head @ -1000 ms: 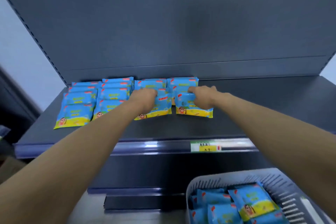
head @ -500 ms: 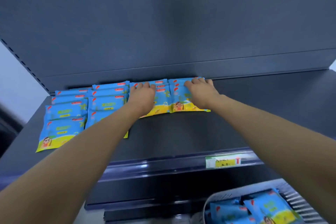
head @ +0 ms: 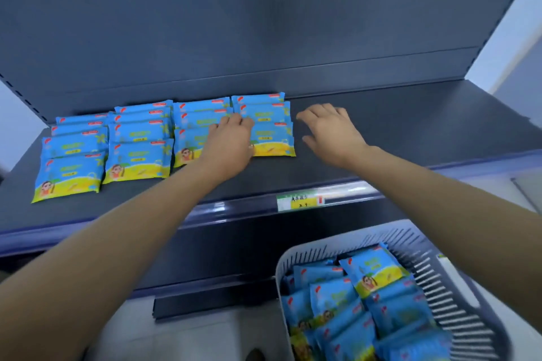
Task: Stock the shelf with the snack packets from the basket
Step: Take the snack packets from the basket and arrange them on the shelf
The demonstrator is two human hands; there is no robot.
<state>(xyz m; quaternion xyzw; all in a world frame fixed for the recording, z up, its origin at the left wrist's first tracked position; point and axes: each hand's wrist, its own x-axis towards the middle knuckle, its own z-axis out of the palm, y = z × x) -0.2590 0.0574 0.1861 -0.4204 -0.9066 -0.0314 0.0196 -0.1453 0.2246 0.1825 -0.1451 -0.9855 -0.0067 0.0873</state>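
Blue and yellow snack packets (head: pixel 137 143) lie in several overlapping rows on the left half of the dark shelf (head: pixel 410 132). My left hand (head: pixel 231 141) rests flat on the seam between the third row and the rightmost row (head: pixel 271 132), fingers spread, gripping nothing. Just right of that row, my right hand (head: pixel 331 132) hovers over bare shelf with its fingers apart and nothing in it. A grey slotted basket (head: pixel 434 269) at the lower right holds several more packets (head: pixel 360 302).
A green and yellow price tag (head: pixel 300 201) sits on the shelf's front rail. The right half of the shelf is bare up to the back panel (head: pixel 264 23). A lower dark shelf edge (head: pixel 211 299) runs below, left of the basket.
My right hand has lifted off the rightmost row and moved right over bare shelf. The left hand stays on the packets. The view has tilted down, showing more of the basket.
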